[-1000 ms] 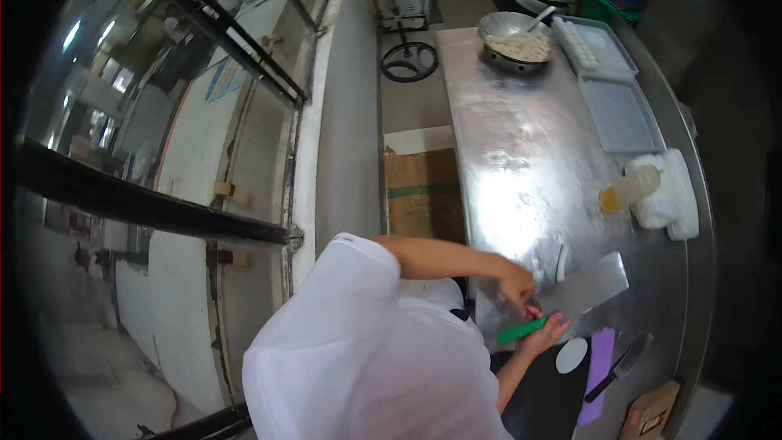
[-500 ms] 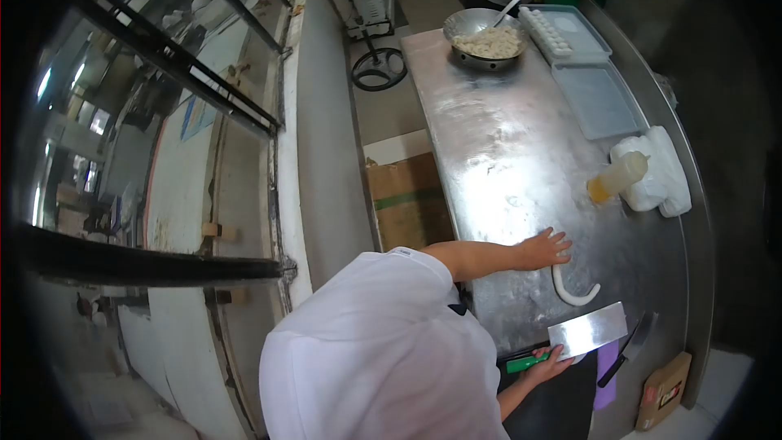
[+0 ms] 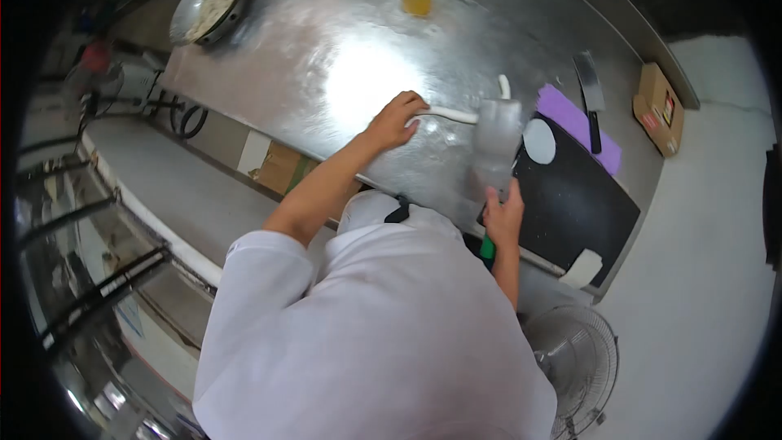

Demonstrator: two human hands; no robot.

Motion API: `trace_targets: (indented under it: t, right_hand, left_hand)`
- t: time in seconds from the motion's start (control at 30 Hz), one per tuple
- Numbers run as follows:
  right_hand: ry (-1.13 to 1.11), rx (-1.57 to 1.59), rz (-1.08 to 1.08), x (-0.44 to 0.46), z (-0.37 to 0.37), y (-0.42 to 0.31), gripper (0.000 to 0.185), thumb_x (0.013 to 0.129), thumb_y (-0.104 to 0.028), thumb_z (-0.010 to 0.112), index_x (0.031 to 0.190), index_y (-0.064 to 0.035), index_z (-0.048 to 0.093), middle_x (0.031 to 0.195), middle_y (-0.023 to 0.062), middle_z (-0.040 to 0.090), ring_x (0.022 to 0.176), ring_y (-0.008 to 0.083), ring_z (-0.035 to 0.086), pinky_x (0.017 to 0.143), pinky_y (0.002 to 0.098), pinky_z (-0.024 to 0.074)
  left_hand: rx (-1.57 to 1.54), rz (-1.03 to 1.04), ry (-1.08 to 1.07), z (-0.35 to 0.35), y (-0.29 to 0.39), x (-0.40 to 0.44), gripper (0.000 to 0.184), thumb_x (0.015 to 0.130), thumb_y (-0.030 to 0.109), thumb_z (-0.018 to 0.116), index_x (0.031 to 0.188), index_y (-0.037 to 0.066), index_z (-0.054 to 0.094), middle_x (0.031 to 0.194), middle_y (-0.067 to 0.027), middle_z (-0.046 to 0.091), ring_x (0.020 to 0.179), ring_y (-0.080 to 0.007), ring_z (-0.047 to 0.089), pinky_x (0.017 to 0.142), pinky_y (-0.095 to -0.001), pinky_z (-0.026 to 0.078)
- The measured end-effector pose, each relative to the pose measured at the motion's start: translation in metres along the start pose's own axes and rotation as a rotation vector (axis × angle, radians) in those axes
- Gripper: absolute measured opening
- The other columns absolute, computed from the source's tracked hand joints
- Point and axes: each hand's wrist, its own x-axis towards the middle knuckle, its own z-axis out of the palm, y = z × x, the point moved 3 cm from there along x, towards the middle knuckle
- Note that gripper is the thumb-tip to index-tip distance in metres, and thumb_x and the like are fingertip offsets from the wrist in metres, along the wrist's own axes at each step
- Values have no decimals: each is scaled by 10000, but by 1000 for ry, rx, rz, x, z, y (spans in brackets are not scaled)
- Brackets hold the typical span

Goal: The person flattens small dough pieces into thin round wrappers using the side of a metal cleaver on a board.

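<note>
White strip (image 3: 452,115), dough by the look of it, lying on the metal table (image 3: 297,57). How far along is it?

– Not very, I'd guess. One pale disc (image 3: 540,141) is sitting on the black board (image 3: 578,204), and the stretch left of the cleaver (image 3: 498,134) looks whole, so most of it seems left to do. Can't tell if the short bit (image 3: 504,86) past the cleaver is cut off or the same piece, the join's hidden.

– ok, and the hands?

– Left hand (image 3: 397,120) has its fingers bent over the strip's left end; pinching or just resting, no clue. Right hand (image 3: 505,213) is wrapped round the cleaver, green handle (image 3: 487,248) poking out behind.

– Which way's it pointing?

– Long axis runs sideways, slightly bent, from the left hand to the cleaver. The short bit points towards the table's far side. Cleaver's crosswise to the strip; touching or just above, can't say.
</note>
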Motion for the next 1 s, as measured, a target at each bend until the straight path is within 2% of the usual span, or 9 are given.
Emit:
trace_targets:
  t: [0.03,0.1,0.2,0.27,0.37,0.47,0.7,0.9,1.0]
  right_hand:
    - [23,-1,17,-1,4,-2,271,968,-101,645,1195,25,567,939,190,714,704,303,696,656,432,529]
    - [7,-130,-198,-4,17,-18,274,963,-106,634,1185,31,550,971,270,715,871,482,699,784,503,523]
    - [-91,-200,-170,-1,29,-35,253,982,-131,618,1158,29,531,921,296,699,891,542,653,767,535,512]
    - [-77,-235,-132,-1,39,-48,251,990,-136,610,1155,29,521,904,303,693,876,541,652,764,548,508]
    - [-41,-228,-145,-1,56,-55,257,1001,-139,595,1172,28,499,879,316,683,851,543,649,750,572,497]
    - [-59,-280,-142,-2,69,-53,265,1006,-130,576,1199,22,477,862,322,676,833,547,646,735,591,487]
    - [-179,-498,-65,-6,75,-57,241,1003,-114,538,1189,-4,433,840,319,667,804,541,643,728,618,485]
    - [-191,-495,-1,-17,64,-86,222,995,-104,533,1165,-5,431,837,312,668,798,535,647,718,623,488]
    - [-185,-490,-38,-17,66,-74,241,1006,-117,531,1184,-4,414,823,315,665,793,537,648,725,621,493]
  left_hand:
    - [-14,12,-21,-2,-1,0,281,831,-14,726,1103,41,681,1050,-137,628,949,-311,624,811,-390,538]
    - [20,90,-27,-5,-8,1,276,860,-34,698,1124,44,715,1073,-115,657,924,-286,667,782,-369,563]
    - [67,122,-115,-7,-20,10,230,871,-33,696,1085,46,730,1045,-103,679,915,-291,689,797,-377,574]
    - [101,109,-142,-8,-23,11,180,880,22,712,1056,47,736,1009,-104,688,905,-300,696,792,-385,583]
    - [188,284,-209,-13,-30,16,128,911,91,697,1026,52,737,1025,-91,698,914,-285,697,792,-382,589]
    - [198,330,-198,-11,-33,17,135,911,140,703,1012,52,720,979,-80,661,917,-274,667,788,-384,572]
    - [224,354,-212,-7,-42,19,114,923,111,690,1003,40,731,987,-81,681,919,-264,684,773,-371,582]
    - [155,317,-181,-9,-41,17,111,893,62,699,998,39,729,993,-77,678,920,-266,675,782,-369,580]
    - [135,324,-158,-7,-41,19,129,877,30,704,1003,39,730,999,-76,676,928,-258,670,783,-362,581]
